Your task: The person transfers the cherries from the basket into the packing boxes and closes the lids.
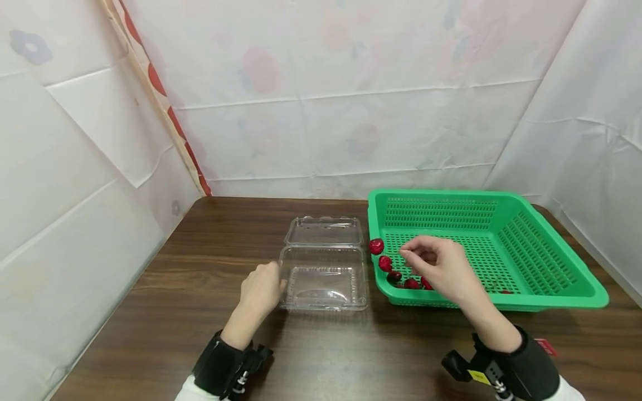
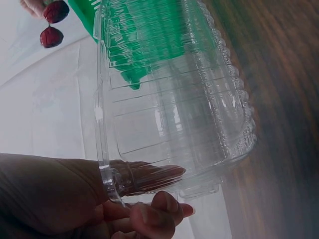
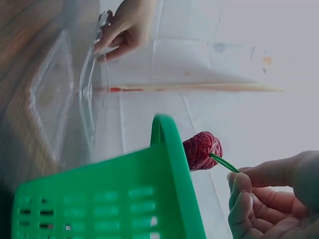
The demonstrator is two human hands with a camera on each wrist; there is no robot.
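Note:
My right hand [image 1: 441, 267] pinches the green stem [image 3: 224, 163] of a pair of dark red cherries between thumb and fingertips. One of these cherries [image 1: 376, 246] hangs at the basket's left rim; the other cherry [image 1: 385, 263] is just below it in the head view. Under the hand, several more cherries [image 1: 412, 283] lie in the near left corner of the green basket [image 1: 486, 303]. My left hand [image 1: 261, 289] grips the left wall of a clear plastic clamshell box [image 1: 323, 287], thumb inside and fingers outside. The box stands open, its lid [image 1: 325, 231] folded back.
The box and basket stand side by side on a dark wooden table [image 1: 165, 334]. White sheeting [image 1: 321, 139] hangs behind and on both sides. Another bit of red [image 1: 506, 292] shows near the basket's front wall.

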